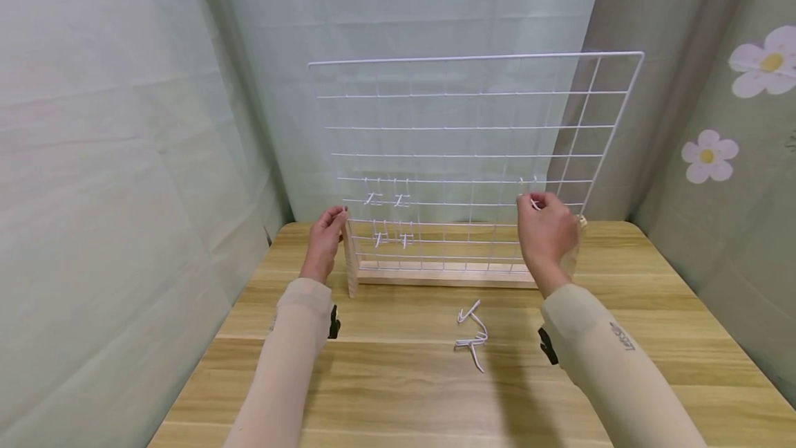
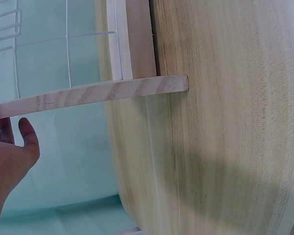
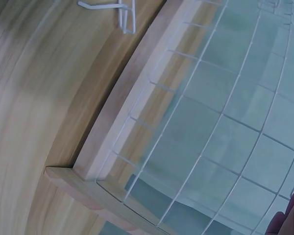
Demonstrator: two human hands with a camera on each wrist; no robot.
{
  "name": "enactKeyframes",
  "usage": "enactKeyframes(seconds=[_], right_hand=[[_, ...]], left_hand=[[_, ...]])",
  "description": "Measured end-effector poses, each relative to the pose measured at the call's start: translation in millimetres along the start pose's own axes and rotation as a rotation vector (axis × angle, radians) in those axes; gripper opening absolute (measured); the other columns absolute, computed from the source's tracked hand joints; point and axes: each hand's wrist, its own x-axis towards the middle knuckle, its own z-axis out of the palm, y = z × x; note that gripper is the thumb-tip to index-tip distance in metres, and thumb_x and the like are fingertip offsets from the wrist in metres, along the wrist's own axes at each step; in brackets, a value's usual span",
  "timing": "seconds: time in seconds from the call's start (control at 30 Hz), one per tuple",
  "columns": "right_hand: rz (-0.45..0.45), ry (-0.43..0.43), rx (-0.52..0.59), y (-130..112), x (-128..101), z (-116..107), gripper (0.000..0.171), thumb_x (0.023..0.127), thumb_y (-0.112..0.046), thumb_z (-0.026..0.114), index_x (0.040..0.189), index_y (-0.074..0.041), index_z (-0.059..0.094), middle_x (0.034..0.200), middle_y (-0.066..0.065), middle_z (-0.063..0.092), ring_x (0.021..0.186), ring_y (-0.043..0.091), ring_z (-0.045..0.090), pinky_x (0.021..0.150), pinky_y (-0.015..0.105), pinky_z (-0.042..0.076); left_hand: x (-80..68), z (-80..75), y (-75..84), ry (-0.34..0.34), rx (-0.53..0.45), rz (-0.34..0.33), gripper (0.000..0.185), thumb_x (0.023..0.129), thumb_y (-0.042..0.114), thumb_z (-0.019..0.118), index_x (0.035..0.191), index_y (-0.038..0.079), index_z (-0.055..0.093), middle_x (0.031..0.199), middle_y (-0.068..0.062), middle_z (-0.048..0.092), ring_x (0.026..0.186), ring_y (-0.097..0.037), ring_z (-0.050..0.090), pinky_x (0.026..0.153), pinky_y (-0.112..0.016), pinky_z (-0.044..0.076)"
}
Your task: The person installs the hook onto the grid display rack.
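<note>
From the head: pinching a white wire hook [image 1: 535,204] in the nearly closed right grip [image 1: 548,228] at the grid [image 1: 472,155], presumably for alignment. From the left wrist: touching the grained wooden upright [image 2: 88,95] with the left grip [image 2: 10,161], perhaps for steadying, to an unclear degree of closure. From the right wrist: showing square mesh above a smooth wooden base [image 3: 127,93].

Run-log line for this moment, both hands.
left hand: at wooden left post | right hand: pinching white hook at wire grid | grid left: four hooks | table: loose hooks
</note>
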Motion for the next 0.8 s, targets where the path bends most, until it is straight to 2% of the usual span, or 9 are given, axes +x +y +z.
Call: enactKeyframes(seconds=[0.5,0.8], right_hand=[[-0.003,-0.027,-0.038,-5.2,2.5,1.9,0.032,0.092,-0.032,0.057,0.099,-0.008,0.077,0.095,0.009,0.075,0.087,0.034,0.064,0.078,0.048,0.042],[-0.010,-0.026,-0.066,-7.1,1.0,3.2,0.029,0.089,-0.029,0.057,0.098,-0.010,0.077,0.094,0.009,0.074,0.086,0.036,0.063,0.078,0.050,0.042]], left_hand=[[-0.5,0.7,-0.5,-0.003,-0.009,0.003,0.044,0.105,0.027,0.051,0.139,-0.001,0.049,0.144,-0.012,0.050,0.124,-0.022,0.046,0.110,-0.044,0.035],[-0.5,0.6,-0.5,0.000,-0.016,0.003,0.042,0.105,0.027,0.051,0.138,0.001,0.050,0.144,-0.012,0.050,0.124,-0.021,0.046,0.110,-0.043,0.035]])
